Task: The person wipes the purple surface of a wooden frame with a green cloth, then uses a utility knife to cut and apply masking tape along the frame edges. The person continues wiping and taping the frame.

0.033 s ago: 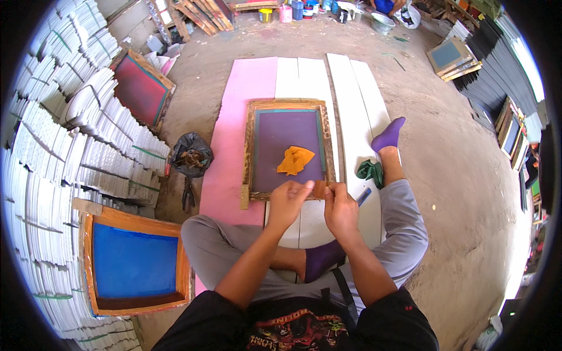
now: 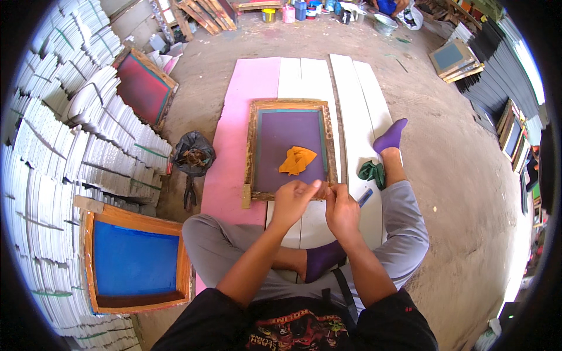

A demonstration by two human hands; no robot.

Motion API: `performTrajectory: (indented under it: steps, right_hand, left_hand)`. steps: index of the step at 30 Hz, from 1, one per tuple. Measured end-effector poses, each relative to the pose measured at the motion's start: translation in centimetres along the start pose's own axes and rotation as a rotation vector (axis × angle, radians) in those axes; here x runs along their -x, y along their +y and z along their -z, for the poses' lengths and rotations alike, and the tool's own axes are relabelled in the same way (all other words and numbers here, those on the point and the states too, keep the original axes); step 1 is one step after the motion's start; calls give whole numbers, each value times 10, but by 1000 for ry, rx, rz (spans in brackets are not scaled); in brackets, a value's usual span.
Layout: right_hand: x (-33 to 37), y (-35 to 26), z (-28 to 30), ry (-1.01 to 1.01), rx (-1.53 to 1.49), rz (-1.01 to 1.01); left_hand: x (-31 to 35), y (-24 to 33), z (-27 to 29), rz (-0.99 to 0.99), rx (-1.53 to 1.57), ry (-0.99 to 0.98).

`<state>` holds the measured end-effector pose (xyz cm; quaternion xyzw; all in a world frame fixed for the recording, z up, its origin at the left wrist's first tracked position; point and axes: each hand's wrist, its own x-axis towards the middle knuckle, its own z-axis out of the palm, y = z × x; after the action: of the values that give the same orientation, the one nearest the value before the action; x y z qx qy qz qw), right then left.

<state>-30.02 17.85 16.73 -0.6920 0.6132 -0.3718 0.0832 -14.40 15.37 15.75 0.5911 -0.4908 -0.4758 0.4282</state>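
Note:
My left hand (image 2: 293,202) and my right hand (image 2: 342,207) are close together above the near edge of a wooden screen frame (image 2: 250,146) with purple mesh. Both are closed in a pinch, thumbs toward each other. Between the fingertips is a small brown strip (image 2: 324,190) that looks like tape, mostly hidden and blurred. A crumpled orange cloth (image 2: 297,160) lies on the mesh just beyond my hands. To the right of the frame, a blue cutter knife (image 2: 365,197) and a dark green cloth (image 2: 371,171) rest on the white boards (image 2: 357,128).
A pink board (image 2: 234,128) lies left under the frame. Nearby are a black plastic bag (image 2: 194,153), dark pliers-like tool (image 2: 189,194) and blue-mesh frame (image 2: 136,260). White sheet stacks (image 2: 82,152) line the left side. My legs surround the work. Paint containers (image 2: 288,14) stand far back.
The brown strip between my fingertips shows less than before. My hands stay in nearly the same place; the whole view has shifted slightly.

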Motion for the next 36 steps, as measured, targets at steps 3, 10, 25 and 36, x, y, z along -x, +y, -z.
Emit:
performTrajectory:
  steps: [3,10,25,36]
  right_hand:
    - [8,-3,-8,1,74,35]
    - [25,-19,-27,-23,153,126]
    - [36,27,-15,-171,-379,77]
    - [23,65,-58,-526,-606,-67]
  left_hand:
    - [-6,27,0,77,-172,-93]
    - [-2,24,14,120,-296,-117]
    - [-16,17,37,-263,-672,-311]
    - [-25,20,88,16,-596,-507]
